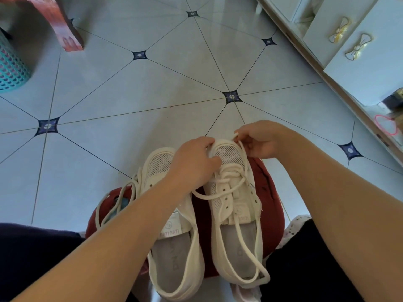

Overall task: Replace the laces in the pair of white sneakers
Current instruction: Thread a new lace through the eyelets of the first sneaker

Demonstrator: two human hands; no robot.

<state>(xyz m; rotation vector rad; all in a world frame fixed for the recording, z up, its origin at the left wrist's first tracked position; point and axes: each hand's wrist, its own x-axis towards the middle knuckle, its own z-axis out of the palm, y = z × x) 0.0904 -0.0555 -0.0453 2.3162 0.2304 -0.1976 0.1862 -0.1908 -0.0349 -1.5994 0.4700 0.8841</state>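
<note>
Two white sneakers lie side by side, toes pointing away, on a red stool (270, 199) between my knees. My left hand (194, 164) lies across the gap between them, its fingers curled over the toe of the right sneaker (231, 205). My right hand (259, 140) pinches the end of a white lace (226, 182) beside that shoe's toe; the lace crosses the lowest eyelets and its other end loops down over the heel. The left sneaker (172, 247) has a loose white lace (117, 199) hanging off its left side.
Tiled floor (152, 90) stretches ahead. A teal mesh basket (11, 66) and a reddish wooden furniture leg (63, 29) stand at the far left. A white cabinet with gold bow handles (357, 49) runs along the right.
</note>
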